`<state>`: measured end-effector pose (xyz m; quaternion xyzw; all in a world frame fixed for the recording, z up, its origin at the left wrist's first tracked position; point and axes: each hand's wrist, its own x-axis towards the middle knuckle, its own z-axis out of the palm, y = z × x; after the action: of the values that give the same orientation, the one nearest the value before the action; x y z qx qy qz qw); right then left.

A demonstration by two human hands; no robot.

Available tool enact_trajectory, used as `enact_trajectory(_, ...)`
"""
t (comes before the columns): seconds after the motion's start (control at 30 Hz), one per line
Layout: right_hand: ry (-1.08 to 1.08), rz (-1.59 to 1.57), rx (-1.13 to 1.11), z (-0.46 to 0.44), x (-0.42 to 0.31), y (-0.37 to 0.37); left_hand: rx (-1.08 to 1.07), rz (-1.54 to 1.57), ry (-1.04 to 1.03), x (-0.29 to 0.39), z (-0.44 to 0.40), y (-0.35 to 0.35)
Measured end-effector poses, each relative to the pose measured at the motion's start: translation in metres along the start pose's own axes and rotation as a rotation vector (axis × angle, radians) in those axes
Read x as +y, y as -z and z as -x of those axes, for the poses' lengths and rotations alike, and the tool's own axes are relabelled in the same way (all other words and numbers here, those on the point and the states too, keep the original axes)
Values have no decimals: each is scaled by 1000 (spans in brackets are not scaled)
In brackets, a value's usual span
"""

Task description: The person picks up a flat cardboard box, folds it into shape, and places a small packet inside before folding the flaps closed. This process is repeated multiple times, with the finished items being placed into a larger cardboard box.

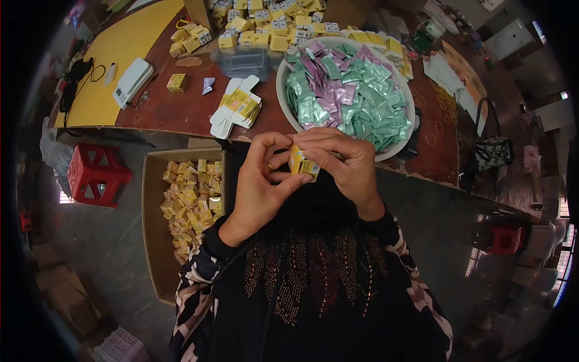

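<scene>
Between my two hands, in front of my chest, is a small yellow carton with printed sides. My left hand grips it from the left, thumb along its lower edge and a ring on one finger. My right hand has its fingers over the carton's top and right side, hiding part of it. Just beyond my hands, a large white basin holds many green sachets and purple sachets. A stack of flat, unfolded yellow-and-white cartons lies left of the basin.
A cardboard box full of small yellow cartons stands on the floor at left, near a red stool. On the table are a white scale, one carton, a loose sachet and heaped cartons.
</scene>
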<state>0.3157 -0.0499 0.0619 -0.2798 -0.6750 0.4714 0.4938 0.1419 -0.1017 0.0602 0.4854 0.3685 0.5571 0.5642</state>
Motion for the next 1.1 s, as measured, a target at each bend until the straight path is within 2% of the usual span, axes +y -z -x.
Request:
enact_trajectory(0.33, 225, 130, -112, 2, 8, 6, 18, 117, 13, -3, 1, 2)
enact_trajectory(0.53, 384, 371, -157, 5, 12, 7, 17, 140, 36, 1, 2, 8)
enact_trajectory(0.6, 377, 467, -168, 6, 6, 3, 40, -58, 58, 13, 4, 22)
enact_trajectory(0.63, 382, 461, -169, 8, 8, 3, 10, -310, 125, 28, 6, 35)
enact_trajectory(0.67, 289, 365, -110, 11, 10, 6, -18, -561, 194, 42, 10, 52)
enact_trajectory(0.7, 195, 269, -54, 13, 11, 9, -9, -566, 193, 46, 14, 72)
enact_trajectory(0.8, 148, 130, 27, 10, 8, 15, -52, -1349, 112, 51, 27, 119)
enact_trajectory(0.87, 112, 126, 77, 6, 6, 12, 18, -1400, 172, 46, 7, 123)
enact_trajectory(0.93, 86, 124, 62, 6, 10, 4, 215, -1251, -83, 26, -23, 122)
enact_trajectory(0.97, 56, 126, 52, 6, 11, 1, 221, -1250, -90, 14, -40, 124)
enact_trajectory(1.03, 59, 140, 36, 8, 10, -2, 194, -1349, -291, -14, -71, 129)
enact_trajectory(1.07, 54, 150, 24, 10, 9, -2, 195, -1346, -296, -25, -83, 128)
enact_trajectory(1.1, 55, 154, 26, 13, 8, -1, 184, -1382, -213, -32, -93, 125)
